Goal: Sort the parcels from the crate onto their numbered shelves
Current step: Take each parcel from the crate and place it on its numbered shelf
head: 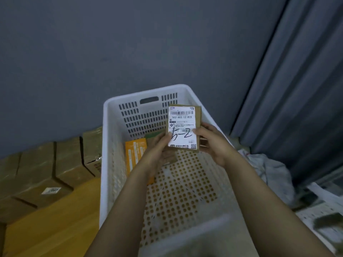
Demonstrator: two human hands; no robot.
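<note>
Above the far half of the white crate, a small brown cardboard parcel is held upright between both hands, clear of the crate's perforated floor. Its white shipping label faces the camera, with a barcode, the printed number 502-602-12-815 and a handwritten "5-2" in black marker.

The left hand grips the parcel's lower left edge from below, thumb pressed on the label just beside the handwriting and fingers curled behind the card. The right hand grips the right edge at about mid-height, thumb on the label's right margin and fingers wrapped round the back. The parcel thus stands between the two hands and rises above them, its top half free of either grip.

Inside the crate, against its left wall and below the left hand, an orange parcel lies tilted on its edge. A green item shows just beyond it, mostly hidden by the left hand.

Left of the crate stand several taped cardboard boxes on a wooden floor. Behind the crate is a grey wall; to its right hangs a grey curtain, with crumpled pale bags at its foot.
</note>
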